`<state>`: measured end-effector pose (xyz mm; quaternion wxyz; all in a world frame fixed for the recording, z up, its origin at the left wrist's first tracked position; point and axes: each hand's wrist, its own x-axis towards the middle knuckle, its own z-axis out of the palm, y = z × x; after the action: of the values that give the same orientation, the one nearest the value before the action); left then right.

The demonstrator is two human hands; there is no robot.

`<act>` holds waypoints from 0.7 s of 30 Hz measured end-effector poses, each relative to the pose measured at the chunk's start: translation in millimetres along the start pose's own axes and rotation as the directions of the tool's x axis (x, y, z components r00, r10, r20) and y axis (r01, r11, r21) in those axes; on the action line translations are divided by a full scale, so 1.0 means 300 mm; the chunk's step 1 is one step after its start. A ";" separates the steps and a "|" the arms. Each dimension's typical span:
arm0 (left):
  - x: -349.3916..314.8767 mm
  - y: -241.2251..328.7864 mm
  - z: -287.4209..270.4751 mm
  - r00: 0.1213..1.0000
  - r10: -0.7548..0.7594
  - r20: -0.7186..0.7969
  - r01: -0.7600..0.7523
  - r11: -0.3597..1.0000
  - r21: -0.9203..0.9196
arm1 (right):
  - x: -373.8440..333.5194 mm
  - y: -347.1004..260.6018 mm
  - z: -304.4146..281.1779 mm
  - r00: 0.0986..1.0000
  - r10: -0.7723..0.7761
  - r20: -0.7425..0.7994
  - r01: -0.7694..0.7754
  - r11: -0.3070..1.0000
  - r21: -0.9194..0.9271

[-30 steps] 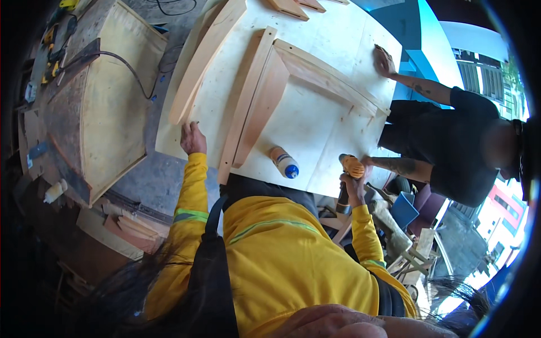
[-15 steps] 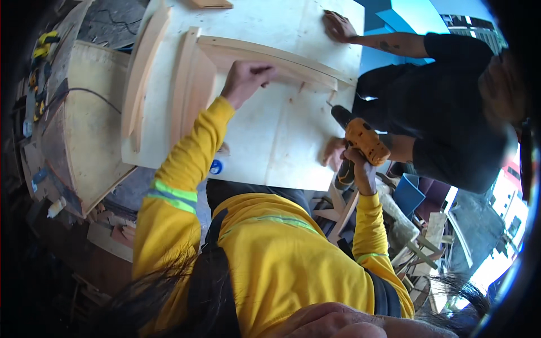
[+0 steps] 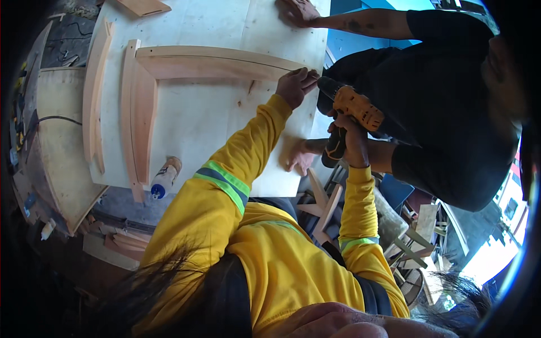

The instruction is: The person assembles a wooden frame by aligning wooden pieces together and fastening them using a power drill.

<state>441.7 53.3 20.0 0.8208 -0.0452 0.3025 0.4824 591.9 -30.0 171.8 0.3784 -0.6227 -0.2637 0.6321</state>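
My right hand (image 3: 349,135) grips the handle of an orange and black cordless drill (image 3: 358,107). The drill tip points up and left, at the right end of a long wooden rail (image 3: 217,65). At that same end is my left hand (image 3: 296,88), its fingers pinched close to the drill tip. Whatever they hold is too small to make out. The rail meets a second wooden piece (image 3: 135,112) in a corner at its left end. Both lie on a pale plywood tabletop (image 3: 208,124).
Across the right side stands a person in dark clothes, one hand (image 3: 298,11) on the far tabletop, the other (image 3: 301,158) at the near right corner. A bottle with a blue cap (image 3: 163,183) lies at the front edge. More shaped wood (image 3: 97,96) rests at left; wood scraps (image 3: 417,242) lie lower right.
My left hand has moved right along the rail to its end. The drill has risen, bringing its tip close to those fingers. My view has shifted, and the bottle shows more fully.
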 end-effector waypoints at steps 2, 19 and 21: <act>0.027 -0.056 0.006 0.999 -0.014 -0.030 0.013 0.999 -0.040 | 0.022 0.007 -0.031 1.000 0.018 -0.010 -0.018 1.000 -0.013; 0.121 -0.222 -0.102 0.999 0.037 0.029 -0.034 0.994 -0.106 | 0.145 0.016 -0.144 0.991 0.126 0.050 -0.113 0.971 -0.213; -0.002 -0.139 -0.183 0.971 0.172 -0.167 -0.175 0.985 -0.004 | 0.092 0.028 -0.118 0.955 0.279 0.098 -0.260 0.950 -0.170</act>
<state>450.9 10.7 -33.4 0.7471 -0.0661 0.3679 0.5497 627.1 -17.2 145.8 0.2221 -0.6411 -0.2468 0.6919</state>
